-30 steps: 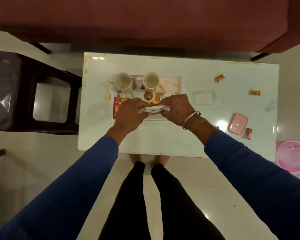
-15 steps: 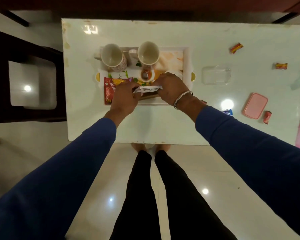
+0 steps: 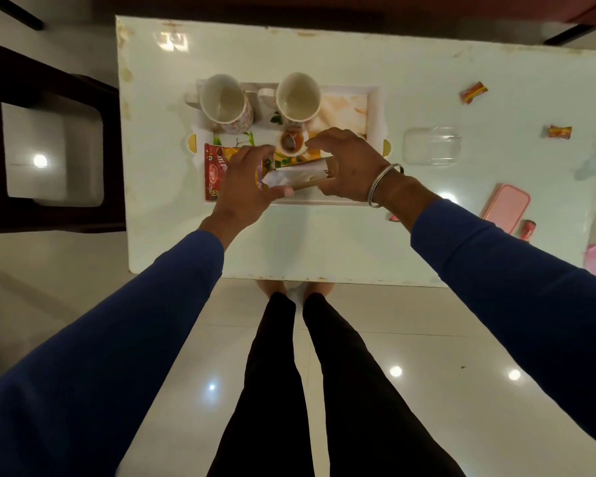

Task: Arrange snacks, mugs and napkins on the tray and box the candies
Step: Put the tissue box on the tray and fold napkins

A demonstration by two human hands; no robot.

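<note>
1. Head view, this moment — both hands worked over the near half of the tray [image 3: 375,108]. The left hand [image 3: 245,187] pinched the left end of a white napkin [image 3: 298,173] between thumb and fingers; the right hand [image 3: 348,166] curled around its right end, fingers closed on it. The napkin hung just above the tray floor, beside the red snack packet [image 3: 214,166].

2. Against the earlier frames, the napkin had been a tight, narrow strip stretched between closed fists; here it looked broader and squarer, the right hand's upper fingers having lifted off it. I judged that it was being set down — the napkin step was nearly done.

3. Unchanged on the tray: two mugs [image 3: 226,103] along the far edge.

4. Off to the right, the candy work was untouched. The clear box [image 3: 430,146] sat empty-looking just beside the tray, its pink lid [image 3: 504,206] nearer, and wrapped candies [image 3: 473,92] lay scattered well apart on the table [image 3: 324,242].
</note>
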